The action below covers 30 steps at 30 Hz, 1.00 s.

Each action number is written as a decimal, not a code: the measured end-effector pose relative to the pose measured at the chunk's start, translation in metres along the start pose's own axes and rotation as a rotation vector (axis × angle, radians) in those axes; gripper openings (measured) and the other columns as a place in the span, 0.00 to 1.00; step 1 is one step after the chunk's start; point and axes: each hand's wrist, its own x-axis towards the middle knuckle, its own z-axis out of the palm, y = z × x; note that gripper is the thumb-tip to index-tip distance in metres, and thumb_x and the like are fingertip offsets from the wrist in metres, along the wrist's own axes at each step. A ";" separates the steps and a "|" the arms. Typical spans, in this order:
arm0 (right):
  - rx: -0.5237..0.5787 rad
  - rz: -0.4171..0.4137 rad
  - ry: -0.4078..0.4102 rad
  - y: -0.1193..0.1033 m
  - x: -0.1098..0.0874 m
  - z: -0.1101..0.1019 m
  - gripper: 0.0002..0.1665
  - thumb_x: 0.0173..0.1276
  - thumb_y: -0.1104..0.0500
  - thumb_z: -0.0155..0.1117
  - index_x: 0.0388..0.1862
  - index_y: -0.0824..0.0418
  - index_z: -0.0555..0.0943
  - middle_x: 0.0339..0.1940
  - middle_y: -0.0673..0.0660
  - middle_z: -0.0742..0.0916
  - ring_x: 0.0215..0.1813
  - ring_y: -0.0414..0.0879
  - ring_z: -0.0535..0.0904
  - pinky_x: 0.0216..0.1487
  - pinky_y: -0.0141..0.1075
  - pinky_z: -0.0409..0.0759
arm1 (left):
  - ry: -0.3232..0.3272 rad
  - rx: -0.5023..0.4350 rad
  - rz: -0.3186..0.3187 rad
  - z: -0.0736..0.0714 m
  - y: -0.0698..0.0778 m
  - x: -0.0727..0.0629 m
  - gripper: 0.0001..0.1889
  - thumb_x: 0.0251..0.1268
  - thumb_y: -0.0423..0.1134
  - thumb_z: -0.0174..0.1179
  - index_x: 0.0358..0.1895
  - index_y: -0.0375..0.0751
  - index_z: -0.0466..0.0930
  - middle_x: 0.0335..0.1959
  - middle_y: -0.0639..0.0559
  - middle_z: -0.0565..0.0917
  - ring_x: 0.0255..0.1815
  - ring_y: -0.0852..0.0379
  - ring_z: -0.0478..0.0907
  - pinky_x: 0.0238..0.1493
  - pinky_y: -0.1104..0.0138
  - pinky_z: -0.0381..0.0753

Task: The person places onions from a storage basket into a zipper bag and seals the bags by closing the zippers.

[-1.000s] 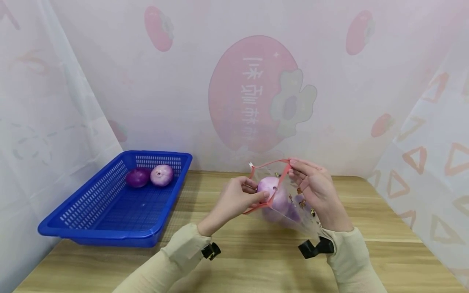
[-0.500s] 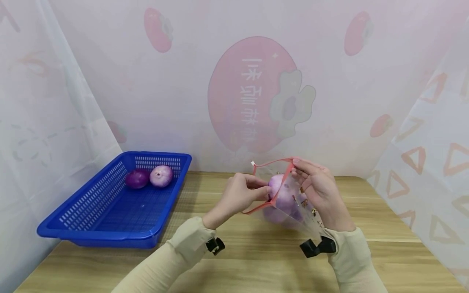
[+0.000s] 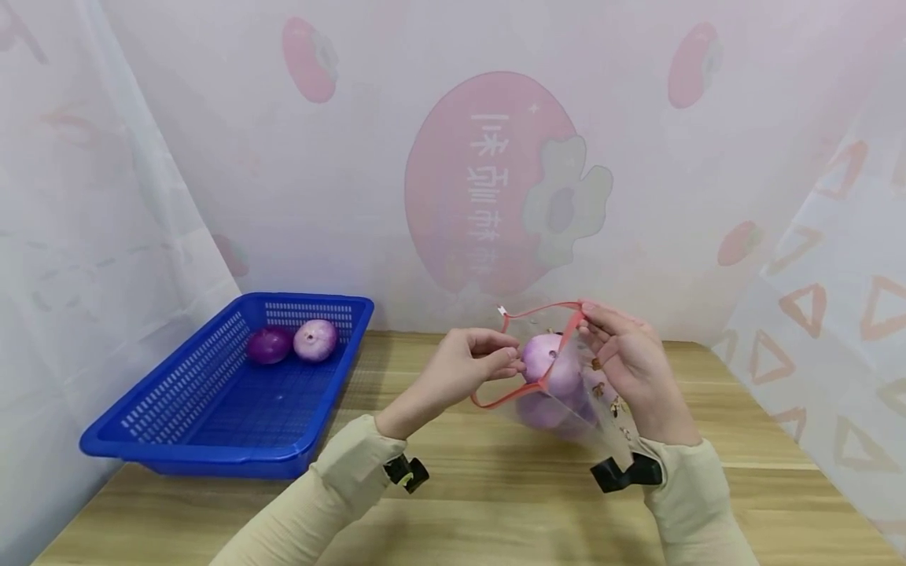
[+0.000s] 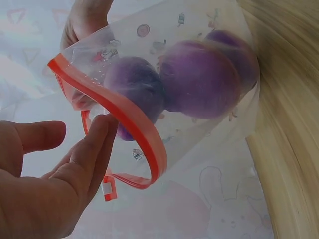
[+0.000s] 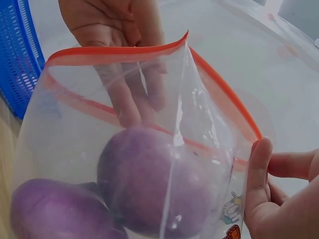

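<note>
A clear zip bag with a red zip rim and small printed figures stands over the table, its mouth facing left. Inside it are purple onions; the left wrist view shows one near the mouth and two deeper. My right hand pinches the far right of the rim between thumb and fingers. The left hand reaches into the mouth, fingers fairly straight and thumb apart in the left wrist view. Its fingertips lie at the uppermost onion; whether they touch it I cannot tell.
A blue plastic basket stands to the left, holding a dark purple onion and a paler onion at its back. Wood-grain table lies beneath. Printed cloth hangs behind and at both sides.
The uppermost onion has gone further into the bag, to the right. My left hand followed it, then its fingers loosened from it. The right hand and rim shifted slightly right.
</note>
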 end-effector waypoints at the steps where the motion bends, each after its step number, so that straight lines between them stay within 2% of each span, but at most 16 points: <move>1: 0.002 -0.001 0.000 -0.001 0.000 -0.001 0.08 0.71 0.71 0.59 0.37 0.71 0.85 0.34 0.59 0.85 0.34 0.46 0.82 0.40 0.30 0.83 | 0.002 -0.001 -0.003 0.000 0.000 0.000 0.13 0.70 0.29 0.59 0.52 0.23 0.79 0.44 0.34 0.84 0.46 0.43 0.84 0.51 0.55 0.82; 8: 0.022 -0.002 -0.002 -0.004 0.000 -0.002 0.09 0.72 0.72 0.58 0.37 0.72 0.85 0.32 0.59 0.85 0.33 0.46 0.82 0.38 0.30 0.83 | 0.014 -0.003 -0.018 -0.003 0.000 -0.001 0.12 0.71 0.28 0.57 0.52 0.22 0.78 0.44 0.32 0.83 0.47 0.41 0.83 0.49 0.60 0.83; 13: 0.028 -0.011 -0.004 -0.004 0.000 -0.003 0.08 0.72 0.72 0.58 0.37 0.73 0.85 0.33 0.60 0.85 0.32 0.46 0.82 0.38 0.30 0.83 | 0.022 0.017 0.014 -0.008 0.001 -0.003 0.12 0.71 0.28 0.57 0.51 0.22 0.79 0.45 0.31 0.83 0.46 0.45 0.84 0.50 0.60 0.83; 22: 0.039 -0.021 -0.018 -0.004 0.001 -0.003 0.09 0.72 0.72 0.58 0.37 0.73 0.85 0.33 0.60 0.86 0.32 0.46 0.82 0.39 0.30 0.83 | 0.086 0.046 0.042 -0.021 0.005 -0.007 0.10 0.71 0.28 0.57 0.48 0.23 0.80 0.44 0.32 0.84 0.45 0.45 0.84 0.50 0.55 0.83; 30: 0.041 -0.019 -0.020 -0.004 -0.001 -0.004 0.09 0.72 0.72 0.58 0.37 0.73 0.85 0.32 0.60 0.85 0.32 0.46 0.82 0.39 0.30 0.83 | 0.146 0.072 0.067 -0.033 0.014 -0.009 0.10 0.72 0.30 0.57 0.48 0.23 0.80 0.44 0.34 0.84 0.48 0.42 0.83 0.51 0.55 0.82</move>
